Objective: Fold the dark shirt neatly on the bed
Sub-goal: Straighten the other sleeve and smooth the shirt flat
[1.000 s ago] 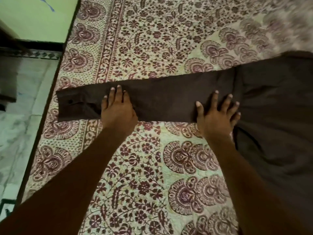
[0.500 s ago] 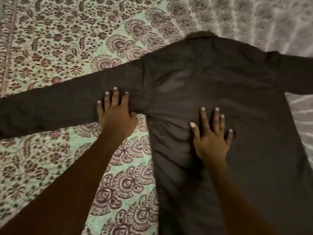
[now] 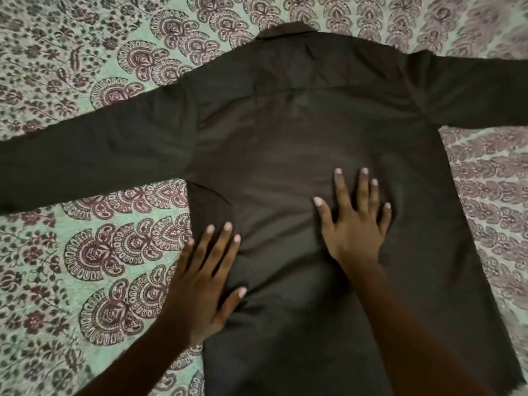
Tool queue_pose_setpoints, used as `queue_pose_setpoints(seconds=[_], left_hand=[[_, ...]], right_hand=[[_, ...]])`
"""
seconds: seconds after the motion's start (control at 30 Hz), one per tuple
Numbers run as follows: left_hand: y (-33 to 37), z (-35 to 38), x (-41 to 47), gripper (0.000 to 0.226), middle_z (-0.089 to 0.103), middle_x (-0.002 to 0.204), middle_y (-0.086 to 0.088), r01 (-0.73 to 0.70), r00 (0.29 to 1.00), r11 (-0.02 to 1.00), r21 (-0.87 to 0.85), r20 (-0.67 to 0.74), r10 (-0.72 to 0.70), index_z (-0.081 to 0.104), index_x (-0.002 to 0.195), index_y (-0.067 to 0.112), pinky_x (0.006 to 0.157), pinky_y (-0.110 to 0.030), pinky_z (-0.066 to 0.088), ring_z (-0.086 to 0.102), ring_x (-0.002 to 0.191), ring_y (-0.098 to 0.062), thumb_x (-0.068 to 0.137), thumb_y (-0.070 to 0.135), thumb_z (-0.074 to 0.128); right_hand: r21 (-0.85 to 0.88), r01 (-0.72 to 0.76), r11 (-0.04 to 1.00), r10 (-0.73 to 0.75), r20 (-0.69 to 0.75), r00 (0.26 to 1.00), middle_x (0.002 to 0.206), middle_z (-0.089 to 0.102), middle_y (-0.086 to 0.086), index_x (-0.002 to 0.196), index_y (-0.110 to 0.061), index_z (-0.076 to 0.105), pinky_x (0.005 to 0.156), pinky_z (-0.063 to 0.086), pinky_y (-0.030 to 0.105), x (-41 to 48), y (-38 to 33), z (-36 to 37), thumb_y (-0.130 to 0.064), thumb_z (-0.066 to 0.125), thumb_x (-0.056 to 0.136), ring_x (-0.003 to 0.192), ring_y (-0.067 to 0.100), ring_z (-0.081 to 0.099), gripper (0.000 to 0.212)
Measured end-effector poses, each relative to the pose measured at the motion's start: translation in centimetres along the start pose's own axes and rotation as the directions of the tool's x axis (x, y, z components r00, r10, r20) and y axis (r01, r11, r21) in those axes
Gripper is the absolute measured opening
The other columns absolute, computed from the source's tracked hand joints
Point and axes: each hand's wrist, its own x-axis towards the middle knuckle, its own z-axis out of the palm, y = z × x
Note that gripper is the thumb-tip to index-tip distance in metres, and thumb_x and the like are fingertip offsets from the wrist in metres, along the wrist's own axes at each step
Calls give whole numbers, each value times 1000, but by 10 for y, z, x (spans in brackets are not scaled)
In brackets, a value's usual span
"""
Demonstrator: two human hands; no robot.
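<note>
The dark shirt (image 3: 300,115) lies flat and face down on the bed, collar at the far end, both long sleeves stretched out to the sides. My left hand (image 3: 205,281) rests flat on the shirt's left side edge, fingers straight and spread. My right hand (image 3: 354,221) presses flat on the middle of the shirt's back, fingers spread. Neither hand holds any cloth. The shirt's lower hem runs out of view at the bottom.
The bed is covered by a pale green sheet (image 3: 85,252) printed with maroon floral and paisley patterns. It shows on all sides of the shirt.
The view swung right from the left sleeve to the shirt's body. My left hand moved off the sleeve onto the body's left edge; my right hand slid to the centre of the back.
</note>
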Motion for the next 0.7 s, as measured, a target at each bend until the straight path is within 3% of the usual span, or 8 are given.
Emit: queue_pose_setpoints(seconds=[0.1, 0.17, 0.23, 0.3, 0.43, 0.6, 0.67, 0.7], left_hand=[[15, -6, -3, 79, 20, 173, -5, 0, 998, 1000, -21, -55, -1, 35, 161, 18, 124, -53, 25, 25, 158, -31, 94, 57, 52], [23, -14, 20, 74, 20, 173, -3, -2, 993, 998, -55, -120, -4, 34, 161, 20, 124, -50, 25, 24, 158, -27, 97, 54, 50], [29, -19, 50, 78, 8, 175, 1, 23, 993, 996, -81, -115, -32, 23, 165, 24, 126, -48, 21, 11, 162, -24, 99, 57, 46], [35, -13, 67, 83, -3, 176, 2, 59, 996, 997, -53, -59, -63, 11, 167, 28, 128, -50, 16, 0, 162, -24, 98, 65, 40], [48, 3, 39, 90, -7, 176, -1, 56, 998, 998, 4, -5, -56, 5, 167, 28, 128, -56, 14, -5, 162, -28, 95, 73, 37], [66, 15, -16, 89, 3, 176, -1, -20, 1000, 1000, -1, 4, 20, 15, 166, 29, 126, -58, 19, 5, 162, -29, 94, 73, 43], [73, 17, -18, 89, 5, 176, -1, -55, 998, 998, 11, -7, 55, 16, 166, 29, 125, -59, 21, 9, 162, -28, 93, 71, 46], [76, 18, -16, 89, 5, 176, -1, -61, 998, 998, 17, -14, 61, 17, 166, 29, 125, -59, 20, 9, 162, -28, 93, 70, 47]], right_hand=[[42, -84, 996, 84, 9, 996, 174, -5, 7, 163, -45, 4, 126, 7, 62, 5, 4, -7, -78, 21, 97, 160, 34, -5, 76], [24, 80, 996, -80, -2, 997, 174, -7, 6, 163, -42, 6, 125, 4, 61, 15, -6, -9, -72, 27, 100, 159, 35, -7, 73], [-13, 313, 950, -312, 48, 949, 174, -8, 1, 162, -46, 7, 126, 6, 58, 23, -16, -5, -69, 29, 102, 160, 30, -7, 69], [-43, 370, 928, -365, 90, 927, 174, -7, -2, 161, -51, 6, 127, 9, 57, 24, -11, -2, -71, 27, 101, 161, 26, -5, 66], [-38, 97, 995, -97, 4, 995, 174, -2, -4, 159, -55, 5, 127, 11, 57, -9, 45, -11, -76, 24, 98, 161, 23, 0, 67], [43, -249, 968, 249, -9, 968, 174, -5, 2, 161, -51, 2, 122, 9, 68, -39, 94, -21, -85, 14, 90, 160, 33, -5, 79], [60, -197, 979, 199, -40, 979, 174, -7, 6, 163, -44, 5, 123, 6, 68, -40, 80, -20, -83, 19, 93, 159, 37, -7, 81], [42, -76, 996, 78, -47, 996, 174, -7, 6, 163, -43, 7, 124, 3, 66, -41, 70, -18, -79, 25, 95, 159, 36, -7, 80]])
